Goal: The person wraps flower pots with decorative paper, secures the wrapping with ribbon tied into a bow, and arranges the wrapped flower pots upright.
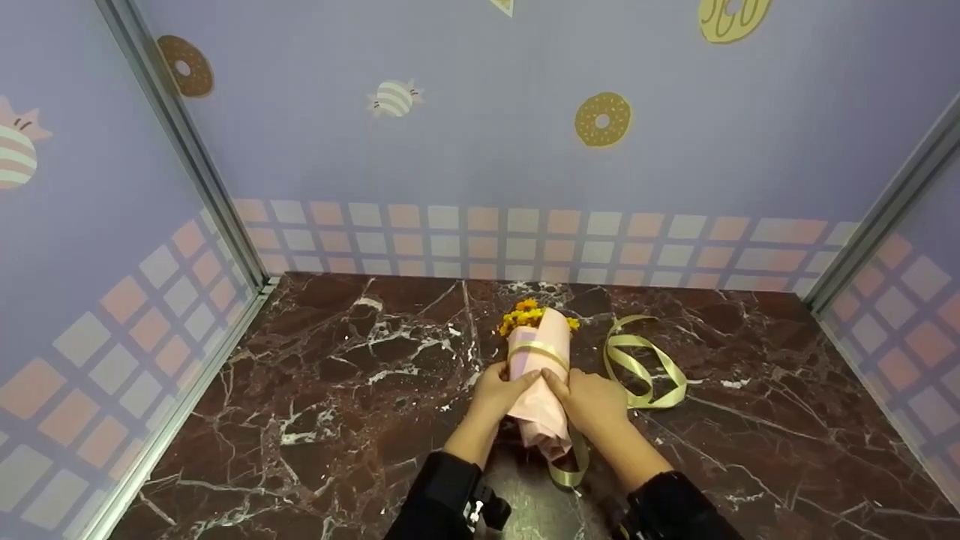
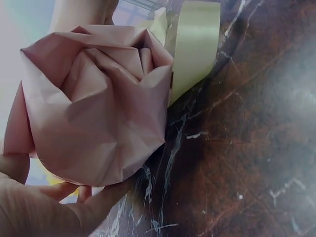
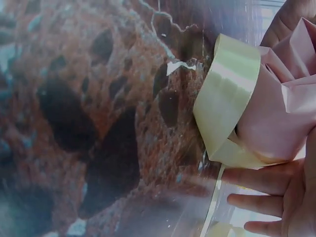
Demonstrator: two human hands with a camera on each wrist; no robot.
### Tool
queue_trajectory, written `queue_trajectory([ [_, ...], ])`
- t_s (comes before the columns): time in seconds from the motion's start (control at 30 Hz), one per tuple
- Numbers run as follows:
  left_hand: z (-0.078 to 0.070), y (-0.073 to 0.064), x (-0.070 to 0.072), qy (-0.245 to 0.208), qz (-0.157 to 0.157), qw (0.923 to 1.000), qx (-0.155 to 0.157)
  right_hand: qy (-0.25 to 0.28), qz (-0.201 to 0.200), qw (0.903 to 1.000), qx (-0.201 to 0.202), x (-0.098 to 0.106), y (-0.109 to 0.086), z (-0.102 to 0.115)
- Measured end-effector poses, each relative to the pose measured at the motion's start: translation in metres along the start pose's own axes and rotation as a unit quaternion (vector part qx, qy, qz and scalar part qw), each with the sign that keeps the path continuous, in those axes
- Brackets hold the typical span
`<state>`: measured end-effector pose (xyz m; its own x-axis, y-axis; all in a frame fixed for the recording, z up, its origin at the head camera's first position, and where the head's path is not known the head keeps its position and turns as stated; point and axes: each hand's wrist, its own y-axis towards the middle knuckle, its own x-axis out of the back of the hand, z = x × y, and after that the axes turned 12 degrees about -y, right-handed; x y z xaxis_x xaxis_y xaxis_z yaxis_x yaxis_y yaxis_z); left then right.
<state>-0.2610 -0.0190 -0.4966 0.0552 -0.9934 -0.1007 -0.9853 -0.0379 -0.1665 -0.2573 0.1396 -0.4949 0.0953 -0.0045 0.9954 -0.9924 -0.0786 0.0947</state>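
A small bouquet in pink wrapping paper lies at a slant between both hands, its yellow flowers pointing away from me. My left hand grips its left side and my right hand the right, thumbs on the front of the paper. Across the wrap above the thumbs runs a pale yellow ribbon. The folded paper bottom faces the left wrist camera. In the right wrist view a ribbon loop hangs beside the paper, and fingers of the right hand extend under the bouquet.
A long curled piece of ribbon lies on the dark red marbled table to the right of the bouquet. Small white scraps dot the tabletop. Purple patterned panels stand at the back and on both sides.
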Motion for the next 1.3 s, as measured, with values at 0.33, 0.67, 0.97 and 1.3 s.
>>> queue_trajectory([
  [0.33,0.001,0.005,0.004,-0.012,0.029,0.9989,0.036,0.126,-0.004,0.9918,-0.019,-0.006,0.001,-0.021],
  [0.67,0.001,0.007,0.007,-0.048,0.048,0.9966,0.047,0.285,-0.05,0.9552,-0.064,-0.003,0.012,-0.045],
  [0.97,0.003,0.008,0.006,-0.047,0.051,0.9968,0.039,0.341,-0.099,0.9304,-0.09,0.036,0.035,-0.081],
  [1.3,0.008,0.005,0.004,-0.027,0.023,0.999,0.029,0.2,-0.07,0.9771,0.017,0.052,0.056,-0.119],
])
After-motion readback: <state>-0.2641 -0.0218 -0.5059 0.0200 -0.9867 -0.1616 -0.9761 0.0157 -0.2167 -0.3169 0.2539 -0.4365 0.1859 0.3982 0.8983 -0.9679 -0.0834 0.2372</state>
